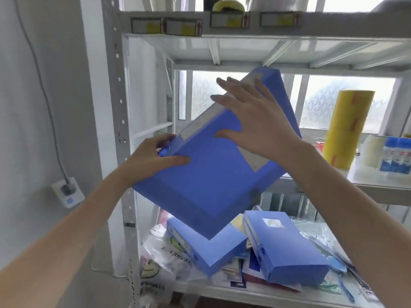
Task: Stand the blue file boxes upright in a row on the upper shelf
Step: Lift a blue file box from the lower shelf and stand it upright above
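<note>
A blue file box [213, 183] hangs tilted in the air in front of the white shelf unit, its far corner reaching into the upper shelf [378, 185] opening. My left hand [153, 158] grips its near spine corner, beside the finger hole. My right hand [255, 118] lies flat on the box's broad face with fingers spread. Two more blue file boxes lie flat on the lower shelf: one [206, 250] under the held box, another [284, 247] to its right.
On the upper shelf's right side stand a yellow roll [347, 130] and small bottles with blue labels [395, 156]. Plastic bags and papers [160, 254] litter the lower shelf. A wall socket with a plug [67, 190] sits left of the shelf post [115, 107].
</note>
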